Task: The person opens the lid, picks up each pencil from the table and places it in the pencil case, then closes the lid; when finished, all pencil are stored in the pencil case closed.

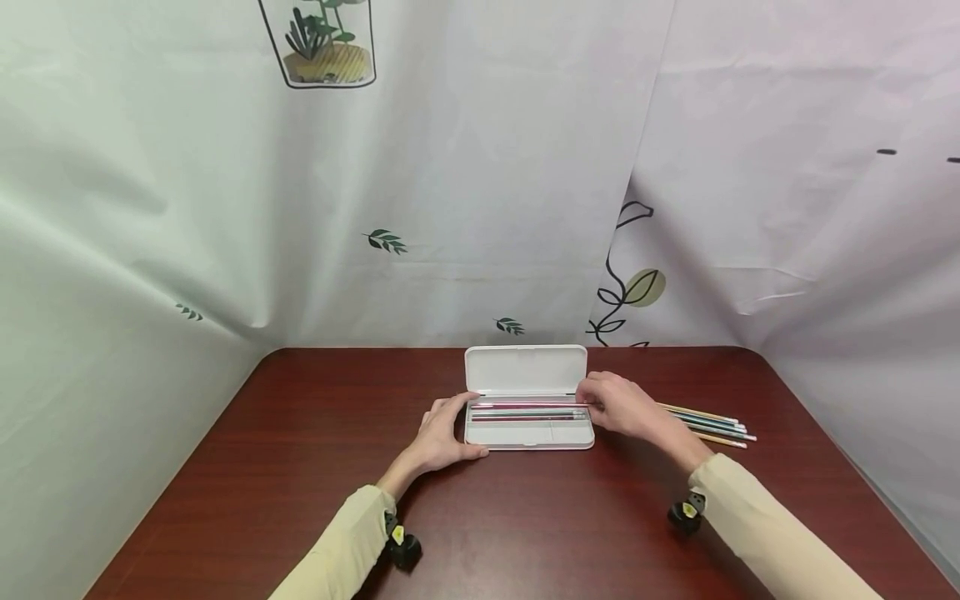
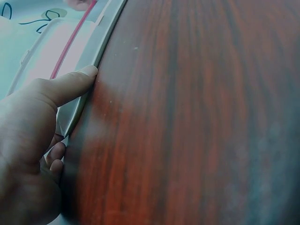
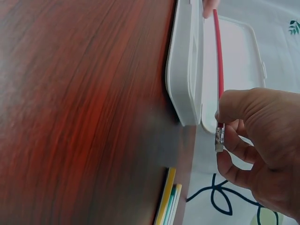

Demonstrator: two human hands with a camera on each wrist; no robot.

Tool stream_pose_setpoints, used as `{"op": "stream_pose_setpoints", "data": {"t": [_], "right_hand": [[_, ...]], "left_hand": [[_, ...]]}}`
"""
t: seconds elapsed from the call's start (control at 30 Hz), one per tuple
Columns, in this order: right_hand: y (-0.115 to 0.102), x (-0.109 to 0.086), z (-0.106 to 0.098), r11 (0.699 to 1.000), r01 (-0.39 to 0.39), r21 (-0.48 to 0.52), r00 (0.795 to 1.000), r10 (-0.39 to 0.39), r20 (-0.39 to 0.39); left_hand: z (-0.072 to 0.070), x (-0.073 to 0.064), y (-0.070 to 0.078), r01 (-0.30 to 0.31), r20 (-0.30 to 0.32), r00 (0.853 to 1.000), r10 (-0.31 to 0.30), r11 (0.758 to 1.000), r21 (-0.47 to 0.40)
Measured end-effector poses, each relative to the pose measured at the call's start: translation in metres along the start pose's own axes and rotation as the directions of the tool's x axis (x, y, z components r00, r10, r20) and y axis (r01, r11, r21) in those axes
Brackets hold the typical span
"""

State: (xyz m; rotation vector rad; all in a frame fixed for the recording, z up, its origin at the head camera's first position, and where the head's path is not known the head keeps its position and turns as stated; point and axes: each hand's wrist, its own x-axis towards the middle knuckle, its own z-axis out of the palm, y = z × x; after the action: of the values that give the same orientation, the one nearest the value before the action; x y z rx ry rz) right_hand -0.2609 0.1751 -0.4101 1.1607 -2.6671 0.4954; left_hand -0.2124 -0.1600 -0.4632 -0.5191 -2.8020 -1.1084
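Observation:
A white pencil case (image 1: 513,436) lies with its lid (image 1: 525,369) raised at the back. My left hand (image 1: 441,437) grips the case's left end, thumb along the front edge; its other fingers are partly hidden in the left wrist view. Thumb and fingers of my right hand (image 1: 621,407) pinch a red pencil (image 3: 219,61) near its eraser end, above the right side of the case. The pencil lies lengthwise over the case, its far end near my left fingers. Several pencils (image 1: 525,416) lie side by side inside, in the compartment toward the lid.
To the right of the case, several loose pencils (image 1: 716,422) lie in a bunch on the dark red wooden table (image 1: 540,517), partly behind my right forearm. A white printed curtain (image 1: 480,208) hangs behind the table and at both sides.

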Motion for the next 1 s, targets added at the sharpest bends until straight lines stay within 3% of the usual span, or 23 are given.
{"op": "stream_pose_setpoints", "data": {"t": [0.37,1.0], "right_hand": [[-0.007,0.011,0.007,1.000,0.027,0.003,1.000,-0.028,0.008],[-0.015,0.024,0.017,1.000,0.000,-0.013,0.998,0.000,0.060]], "left_hand": [[0.000,0.000,0.000,0.007,-0.002,1.000,-0.007,1.000,-0.004],[0.000,-0.001,0.001,-0.001,0.002,1.000,0.001,1.000,-0.008]]}}
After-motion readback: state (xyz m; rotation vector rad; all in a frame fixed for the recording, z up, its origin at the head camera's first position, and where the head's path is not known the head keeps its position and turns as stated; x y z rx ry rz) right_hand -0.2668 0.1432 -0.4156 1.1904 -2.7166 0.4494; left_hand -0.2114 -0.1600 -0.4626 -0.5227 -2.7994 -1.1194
